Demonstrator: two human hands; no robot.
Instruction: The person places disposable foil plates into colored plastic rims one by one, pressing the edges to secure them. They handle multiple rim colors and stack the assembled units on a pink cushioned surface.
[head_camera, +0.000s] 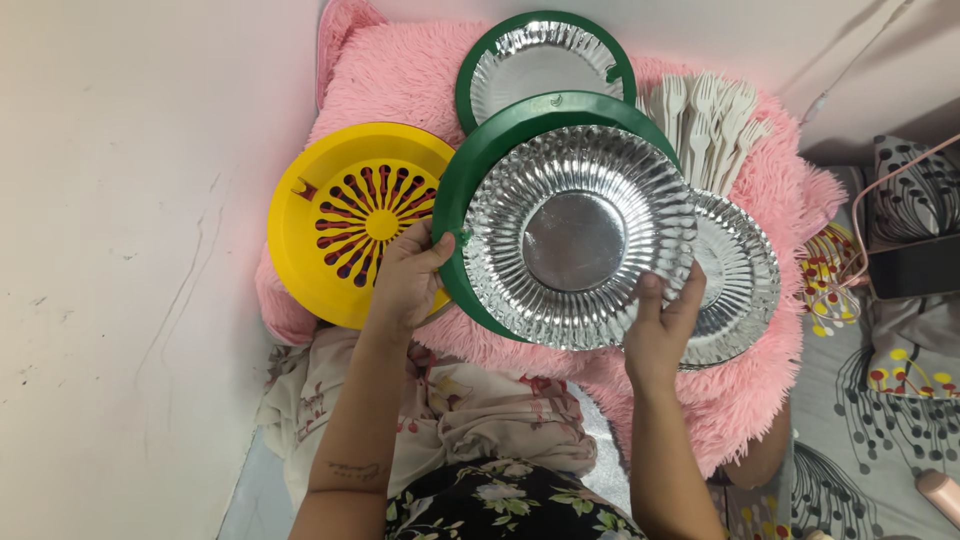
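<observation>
Hands: left (405, 280) fingers grip green holder (462, 180), right (660, 325) fingers pinch silver plate (578, 235); two holders.

Fluffy pink cushion (760, 400) sits in front of me and is my landmark. Left of it, a plain off-white wall (130, 250) with thin hairline cracks and a few small marks. Behind it, more pale wall (760, 40), with a thin pale cord (850, 65) running diagonally down toward the cushion's far right corner. Right of it, a grey bedsheet (880, 440) printed with dark fan-like line patterns and red and yellow dots. A pink cable (880, 185) loops over the sheet beside a dark boxy object (915, 265). Nearer than the cushion, crumpled pale floral cloth (480, 410). Light is even and soft.
</observation>
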